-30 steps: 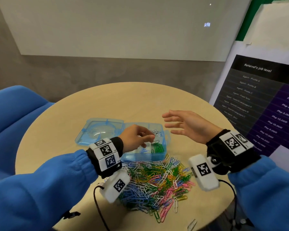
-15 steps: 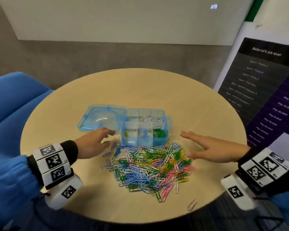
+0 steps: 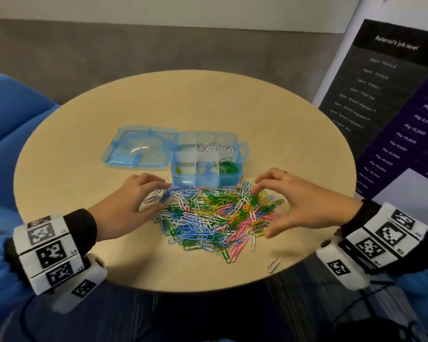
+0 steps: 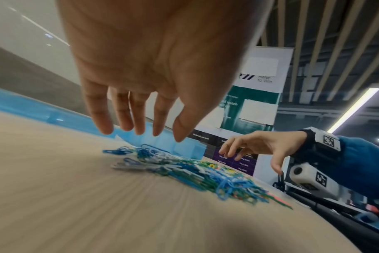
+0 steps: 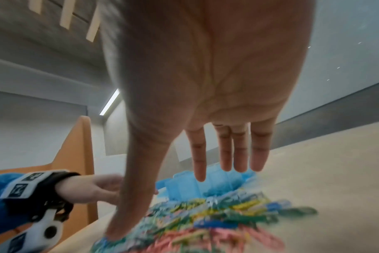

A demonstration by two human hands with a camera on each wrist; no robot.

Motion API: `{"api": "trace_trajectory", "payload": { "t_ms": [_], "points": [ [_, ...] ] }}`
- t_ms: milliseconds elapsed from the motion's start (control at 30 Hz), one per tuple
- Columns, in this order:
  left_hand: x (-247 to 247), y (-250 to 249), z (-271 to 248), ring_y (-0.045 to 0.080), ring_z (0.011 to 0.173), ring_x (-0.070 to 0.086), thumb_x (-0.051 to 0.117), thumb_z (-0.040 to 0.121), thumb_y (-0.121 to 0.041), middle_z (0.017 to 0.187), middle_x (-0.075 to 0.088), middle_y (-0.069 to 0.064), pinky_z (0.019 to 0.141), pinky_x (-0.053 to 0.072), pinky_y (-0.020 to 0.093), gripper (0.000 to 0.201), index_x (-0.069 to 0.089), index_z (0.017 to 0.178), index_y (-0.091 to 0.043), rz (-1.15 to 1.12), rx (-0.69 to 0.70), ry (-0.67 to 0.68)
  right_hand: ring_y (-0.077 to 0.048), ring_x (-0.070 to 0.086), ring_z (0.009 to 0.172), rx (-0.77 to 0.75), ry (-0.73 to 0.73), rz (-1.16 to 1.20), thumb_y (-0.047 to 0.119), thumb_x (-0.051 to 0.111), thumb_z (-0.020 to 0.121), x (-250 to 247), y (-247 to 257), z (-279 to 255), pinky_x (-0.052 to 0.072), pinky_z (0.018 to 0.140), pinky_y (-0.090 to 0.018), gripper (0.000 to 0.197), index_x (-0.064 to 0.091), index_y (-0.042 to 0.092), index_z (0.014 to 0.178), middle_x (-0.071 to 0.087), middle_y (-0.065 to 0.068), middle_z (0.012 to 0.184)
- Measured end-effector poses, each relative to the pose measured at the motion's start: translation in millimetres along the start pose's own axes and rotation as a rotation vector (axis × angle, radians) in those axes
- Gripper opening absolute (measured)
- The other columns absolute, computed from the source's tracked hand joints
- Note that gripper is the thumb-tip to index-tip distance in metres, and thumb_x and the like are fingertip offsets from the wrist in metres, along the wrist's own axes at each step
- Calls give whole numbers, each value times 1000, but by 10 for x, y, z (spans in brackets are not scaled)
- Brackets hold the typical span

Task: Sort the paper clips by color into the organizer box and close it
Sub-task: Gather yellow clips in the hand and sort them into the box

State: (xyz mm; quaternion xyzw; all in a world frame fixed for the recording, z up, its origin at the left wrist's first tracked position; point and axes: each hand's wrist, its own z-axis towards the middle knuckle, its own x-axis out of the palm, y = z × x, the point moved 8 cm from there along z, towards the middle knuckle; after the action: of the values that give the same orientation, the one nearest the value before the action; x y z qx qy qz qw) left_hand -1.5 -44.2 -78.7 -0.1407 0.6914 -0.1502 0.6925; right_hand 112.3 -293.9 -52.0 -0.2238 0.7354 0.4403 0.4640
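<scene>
While both hands spread open-fingered, left hand [image 3: 127,201] and right hand [image 3: 299,203] flank the paper clips [image 3: 215,215] near the organizer box [image 3: 205,182]

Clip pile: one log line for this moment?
left hand open, pile's left edge | right hand open, right edge | paper clip pile unsorted | organizer box open

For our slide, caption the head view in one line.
Both hands reach over mixed paper clips beside the open box.
</scene>
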Motion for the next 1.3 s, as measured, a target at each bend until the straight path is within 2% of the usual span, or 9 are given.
{"api": "trace_trajectory", "payload": {
  "t_ms": [200,367,467,600,767,900,1000,1167,1300],
  "points": [
    [151,-577,-163,-3,102,51,62,92,-22,113,50,-17,84,33,4,25,63,115,-35,-115,274,44,-7,20,127,9,3,-153,63,87,43,239,-34,-150,30,110,-26,115,31,42,141,20,14,134],
    [330,-1010,-210,-4,92,49,58,94,-34,110,42,-23,80,41,15,16,61,107,-42,-94,437,183,-10,23,127,57,11,-181,61,85,49,241,-82,-55,33,107,-28,108,32,38,141,21,9,139],
    [430,-1159,-207,-10,97,39,53,95,-32,117,42,-22,82,34,10,21,61,112,-42,-31,510,241,-12,31,125,97,-80,-207,58,78,65,160,-111,34,39,103,-33,85,39,34,137,26,3,140],
    [511,-1151,-162,2,111,38,48,97,-38,128,43,-15,89,28,10,30,57,125,-37,46,497,268,-12,37,124,65,-164,-137,50,74,76,59,-126,101,39,103,-32,58,52,31,127,36,5,130],
    [452,-1079,-121,8,117,39,54,96,-38,135,41,-13,95,37,22,42,50,137,-32,142,420,215,-7,37,127,-103,-35,-78,45,84,65,177,71,130,35,107,-27,74,51,32,130,40,12,134],
    [245,-1053,-134,5,107,48,52,96,-41,121,45,-19,80,46,26,24,59,118,-40,147,308,161,-7,36,129,-133,5,-191,43,83,66,288,159,172,39,106,-30,81,45,34,137,37,12,141],
    [302,-1035,-225,2,98,52,45,97,-48,112,49,-21,71,40,21,21,60,111,-44,238,257,281,-8,40,126,-123,23,-254,42,81,69,288,204,208,45,98,-33,80,42,35,138,37,12,141],
    [434,-1016,-250,-2,115,45,48,96,-45,132,35,-27,90,45,28,34,47,130,-44,222,245,358,-11,44,121,-145,33,-307,55,78,68,293,375,331,46,93,-33,85,41,30,141,43,9,135],
    [427,-1022,-178,-2,131,29,51,96,-40,146,27,-22,101,30,15,43,45,138,-35,169,261,317,-15,48,118,-113,10,-319,66,75,64,323,504,449,46,94,-35,99,36,26,145,45,5,131]
  ]
}}
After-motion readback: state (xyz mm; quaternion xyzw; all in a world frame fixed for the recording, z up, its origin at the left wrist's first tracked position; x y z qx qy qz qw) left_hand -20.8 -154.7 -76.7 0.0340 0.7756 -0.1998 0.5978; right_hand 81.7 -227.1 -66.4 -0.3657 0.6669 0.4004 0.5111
